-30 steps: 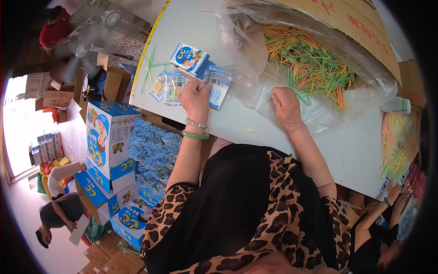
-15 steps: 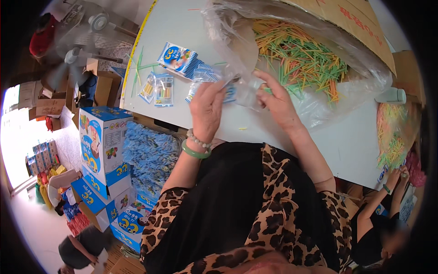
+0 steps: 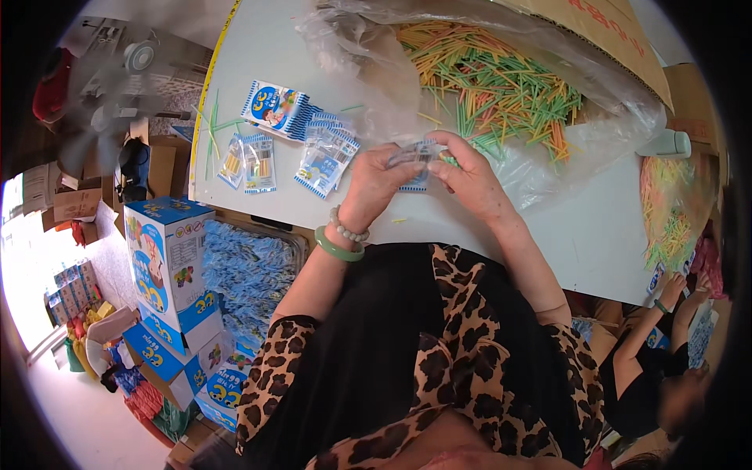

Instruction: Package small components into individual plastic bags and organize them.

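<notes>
Just above the frame's centre, the left hand (image 3: 376,182) and right hand (image 3: 468,178) both pinch a small clear packet (image 3: 413,160) over the white tabletop (image 3: 548,227); holding its mouth spread probably helps, with the coloured sticks (image 3: 501,82) lying upper right.

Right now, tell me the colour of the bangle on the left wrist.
Pale green bangle, beside a beaded bracelet; the head view shows it.

Both forearms reach forward from below, meeting in front of the chest. The left hand (image 3: 374,182) and right hand (image 3: 464,178) pinch with fingertips together, wrists slightly bent.
</notes>
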Demonstrator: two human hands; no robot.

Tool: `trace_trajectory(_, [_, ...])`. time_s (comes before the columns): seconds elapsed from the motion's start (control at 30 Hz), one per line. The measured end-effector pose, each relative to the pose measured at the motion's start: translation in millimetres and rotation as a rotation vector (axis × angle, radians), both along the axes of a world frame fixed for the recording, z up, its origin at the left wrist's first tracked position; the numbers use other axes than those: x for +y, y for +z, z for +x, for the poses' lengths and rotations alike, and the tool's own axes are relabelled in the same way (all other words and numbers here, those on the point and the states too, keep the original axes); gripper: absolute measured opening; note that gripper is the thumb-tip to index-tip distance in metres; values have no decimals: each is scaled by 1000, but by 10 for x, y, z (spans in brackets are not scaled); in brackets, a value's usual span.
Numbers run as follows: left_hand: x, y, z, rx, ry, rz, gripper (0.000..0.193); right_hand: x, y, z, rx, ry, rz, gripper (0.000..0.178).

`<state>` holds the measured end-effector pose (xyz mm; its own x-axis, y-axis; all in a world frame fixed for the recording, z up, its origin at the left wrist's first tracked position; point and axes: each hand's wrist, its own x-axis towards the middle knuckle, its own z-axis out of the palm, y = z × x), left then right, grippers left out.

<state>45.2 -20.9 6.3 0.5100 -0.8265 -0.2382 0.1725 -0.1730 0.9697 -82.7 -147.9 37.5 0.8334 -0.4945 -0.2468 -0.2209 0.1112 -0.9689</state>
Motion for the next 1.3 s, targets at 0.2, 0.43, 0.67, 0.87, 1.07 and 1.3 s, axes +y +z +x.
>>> trace_trajectory(0.2, [-21,-33,-104,40,7,-12,14,6,-140,-13,36,44,-182,12])
trace_trajectory(0.43, [-6,-9,-95,45,50,-29,13,-25,-192,-59,64,22,-62,8])
trace_trajectory(0.67, [28,35,-86,-105,20,54,25,-40,-120,-45,49,106,-124,6])
trace_trajectory(0.87, [-2,133,-131,-350,31,-3,28,-48,-182,-72,26,-3,-26,6])
trace_trajectory(1.07, [25,131,-75,-349,4,113,29,-201,24,-38,-241,-305,247,11])
trace_trajectory(1.3, [-93,166,-196,-159,-26,-11,21,-81,330,253,-586,-317,-54,21])
